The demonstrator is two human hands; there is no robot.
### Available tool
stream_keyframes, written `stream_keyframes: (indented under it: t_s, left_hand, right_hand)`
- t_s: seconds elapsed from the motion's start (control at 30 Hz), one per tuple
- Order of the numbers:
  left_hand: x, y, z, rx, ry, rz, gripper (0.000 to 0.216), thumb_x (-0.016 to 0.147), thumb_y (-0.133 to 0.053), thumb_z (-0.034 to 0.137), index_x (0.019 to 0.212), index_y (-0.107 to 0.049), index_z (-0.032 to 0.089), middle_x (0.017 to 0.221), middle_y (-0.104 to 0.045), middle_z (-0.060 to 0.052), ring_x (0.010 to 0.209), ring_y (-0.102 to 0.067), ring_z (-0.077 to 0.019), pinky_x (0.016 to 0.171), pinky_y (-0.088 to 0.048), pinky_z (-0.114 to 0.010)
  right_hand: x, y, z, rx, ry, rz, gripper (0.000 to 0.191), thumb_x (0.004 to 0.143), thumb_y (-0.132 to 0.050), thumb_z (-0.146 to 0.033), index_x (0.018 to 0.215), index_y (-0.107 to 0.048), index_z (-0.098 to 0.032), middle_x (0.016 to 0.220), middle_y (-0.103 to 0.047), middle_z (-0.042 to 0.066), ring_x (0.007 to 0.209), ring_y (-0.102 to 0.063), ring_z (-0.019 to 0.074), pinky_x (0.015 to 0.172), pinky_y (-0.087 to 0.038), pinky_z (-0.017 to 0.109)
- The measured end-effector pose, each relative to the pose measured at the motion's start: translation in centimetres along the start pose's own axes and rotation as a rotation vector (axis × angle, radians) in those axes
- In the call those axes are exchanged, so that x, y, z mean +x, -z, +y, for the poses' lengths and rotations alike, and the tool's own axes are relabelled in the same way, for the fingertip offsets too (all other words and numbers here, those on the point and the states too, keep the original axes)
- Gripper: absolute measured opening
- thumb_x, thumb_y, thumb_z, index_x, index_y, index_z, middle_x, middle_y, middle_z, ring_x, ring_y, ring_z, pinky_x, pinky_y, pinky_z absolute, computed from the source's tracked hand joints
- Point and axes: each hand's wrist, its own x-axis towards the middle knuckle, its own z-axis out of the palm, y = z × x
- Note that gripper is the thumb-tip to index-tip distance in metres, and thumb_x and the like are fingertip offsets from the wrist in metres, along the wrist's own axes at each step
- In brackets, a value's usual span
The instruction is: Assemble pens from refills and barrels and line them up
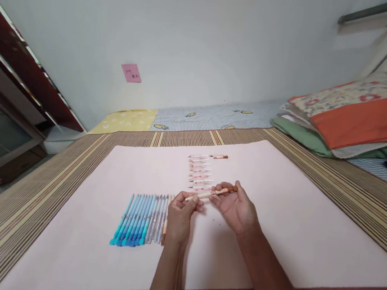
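The pen is held above the pale sheet, between the two hands and just in front of the column of slim pieces. The left hand pinches the pale end between thumb and fingers; the right hand grips the brown-ended half, its thumb near the tip. Gripping both ends presumably steadies the barrel and allows a twist or pull along its length. The blue pens and clear pens lie side by side, apparently sorted by colour; the slim pieces are stacked in parallel, probably for easy counting and pickup. The sheet likely provides a plain, flat surface over the striped mat. The pen is slender and tilted slightly, cream at the left, peach toward the right, with a brown end; finer markings are too small to read.
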Motion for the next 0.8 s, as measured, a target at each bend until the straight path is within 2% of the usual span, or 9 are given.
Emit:
stream_keyframes:
  t_s: [0.23, 0.37, 0.53, 0.8]
  left_hand:
    - [0.1, 0.0, -0.5, 0.044, 0.016, -0.006, 0.035, 0.066, -0.087, 0.037, 0.082, -0.066, 0.014, 0.071, -0.073, -0.004, 0.059, -0.064, -0.0113, 0.066, -0.052, -0.024]
    - [0.3, 0.1, -0.7, 0.051, 0.035, -0.020, 0.037, 0.061, -0.089, 0.033, 0.083, -0.066, 0.014, 0.075, -0.075, -0.005, 0.064, -0.066, -0.0122, 0.069, -0.052, -0.024]
    - [0.4, 0.1, -1.0, 0.135, 0.006, -0.048, 0.031, 0.062, -0.086, 0.030, 0.080, -0.065, 0.015, 0.074, -0.074, -0.005, 0.064, -0.065, -0.0130, 0.067, -0.052, -0.025]
    - [0.3, -0.1, -1.4, 0.223, -0.104, -0.012, 0.027, 0.067, -0.083, 0.029, 0.083, -0.066, 0.015, 0.072, -0.071, -0.002, 0.062, -0.063, -0.0124, 0.063, -0.049, -0.023]
  right_hand:
    - [-0.1, -0.1, -0.6, -0.023, -0.013, 0.058, 0.041, 0.085, -0.067, -0.058, 0.084, -0.075, -0.018, 0.088, -0.075, 0.008, 0.090, -0.070, 0.0233, 0.073, -0.060, 0.035]
    - [0.0, -0.3, -0.8, -0.066, 0.061, 0.064, 0.023, 0.079, -0.079, -0.045, 0.090, -0.074, -0.025, 0.098, -0.076, 0.004, 0.100, -0.069, 0.0228, 0.080, -0.059, 0.036]
    - [0.1, 0.0, -0.6, -0.240, 0.109, 0.052, 0.032, 0.077, -0.080, -0.047, 0.094, -0.077, -0.020, 0.095, -0.076, 0.009, 0.100, -0.069, 0.0242, 0.080, -0.058, 0.035]
    - [0.2, 0.3, -0.3, -0.392, 0.163, 0.130, 0.033, 0.071, -0.086, -0.045, 0.089, -0.079, -0.018, 0.088, -0.075, 0.008, 0.087, -0.068, 0.0196, 0.076, -0.058, 0.031]
